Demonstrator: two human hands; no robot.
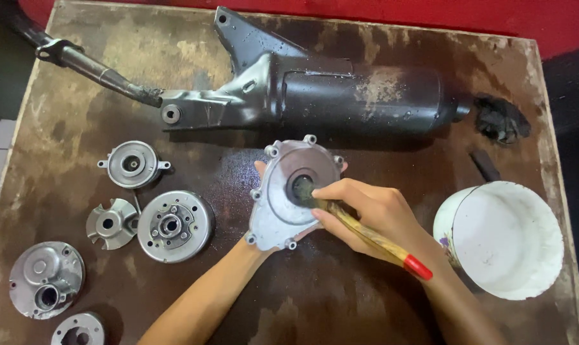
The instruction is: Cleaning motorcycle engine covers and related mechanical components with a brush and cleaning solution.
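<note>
Fingers (340, 191) grip brush (366, 237) — white pot (503, 239) nearby.

Dim, even light; sharp; soft shadows.

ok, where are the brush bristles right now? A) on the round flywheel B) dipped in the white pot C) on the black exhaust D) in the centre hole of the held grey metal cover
D: the right hand presses the wooden-handled brush into the centre hole of the grey metal cover, which the left hand holds from behind.

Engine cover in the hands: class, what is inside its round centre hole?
Dark brush bristles fill the hole of the engine cover; the bristles hide the hole's depth.
</note>
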